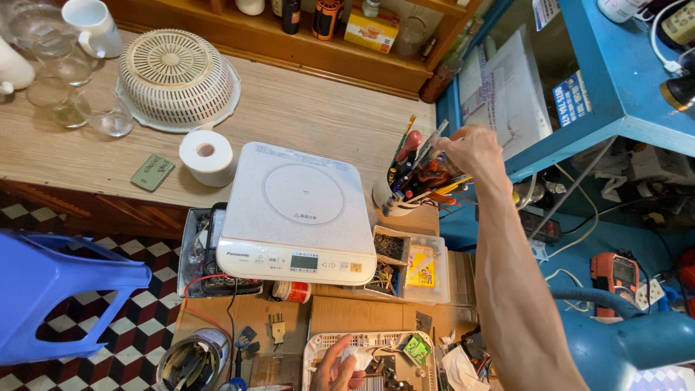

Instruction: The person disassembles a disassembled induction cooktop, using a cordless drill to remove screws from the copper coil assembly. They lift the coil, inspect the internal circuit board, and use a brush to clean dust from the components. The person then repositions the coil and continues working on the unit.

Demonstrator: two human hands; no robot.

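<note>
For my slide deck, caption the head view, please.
Right hand reaches into tool cup; left hand rests on opened appliance.

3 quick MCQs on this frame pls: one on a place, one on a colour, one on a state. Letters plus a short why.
1. Where is the right hand?
A. over the cup of tools
B. on the toilet roll
C. on the blue stool

2. What colour is the upturned colander?
A. red
B. cream
C. black

3. How does the induction cooker stand?
A. with a pot on it
B. flipped on its back
C. top up with nothing on it

Answers:
1 A, the fingers reach into the tools sticking out of the cup of tools.
2 B, its slotted shell is pale cream against the wooden counter.
3 C, the ring mark and front panel face up, uncovered.

The left hand rests on the opened white casing at the bottom.
</note>
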